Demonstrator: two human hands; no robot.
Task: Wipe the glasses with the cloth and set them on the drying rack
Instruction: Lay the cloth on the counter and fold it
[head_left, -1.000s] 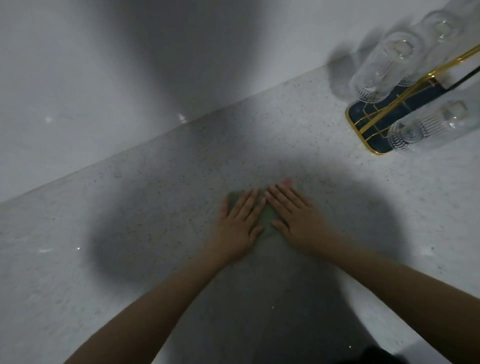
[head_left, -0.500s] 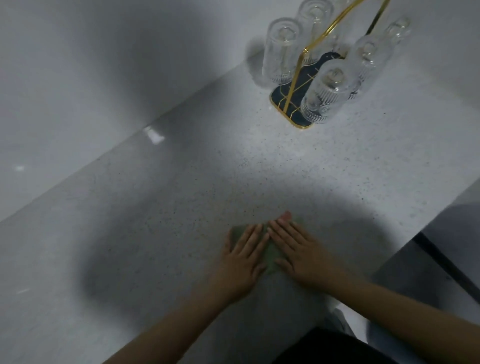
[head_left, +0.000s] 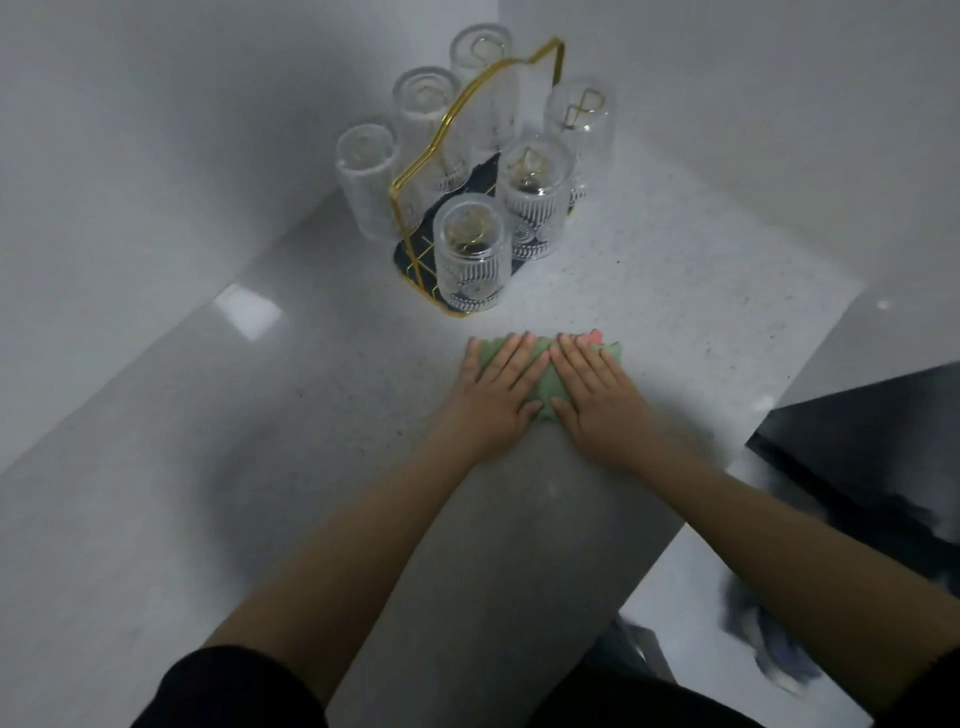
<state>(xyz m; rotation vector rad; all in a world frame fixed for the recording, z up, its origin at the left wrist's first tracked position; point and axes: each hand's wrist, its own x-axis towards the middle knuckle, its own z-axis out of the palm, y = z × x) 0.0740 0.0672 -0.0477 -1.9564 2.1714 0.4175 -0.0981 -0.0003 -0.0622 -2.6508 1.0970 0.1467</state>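
A folded green cloth (head_left: 543, 387) with a pink edge lies flat on the speckled counter (head_left: 322, 395). My left hand (head_left: 496, 395) and my right hand (head_left: 597, 397) press on it side by side, fingers straight, palms down. Beyond them, in the corner, stands a gold wire drying rack (head_left: 441, 150) on a dark base. Several ribbed clear glasses hang upside down on it, the nearest glass (head_left: 470, 254) at the front.
White walls meet in a corner behind the rack. The counter ends at the right, where a dark surface (head_left: 872, 441) lies lower down. A bright reflection (head_left: 249, 312) shows on the wall at the left.
The view has swung so the rack now sits straight ahead and larger. Both hands stay flat on the cloth.
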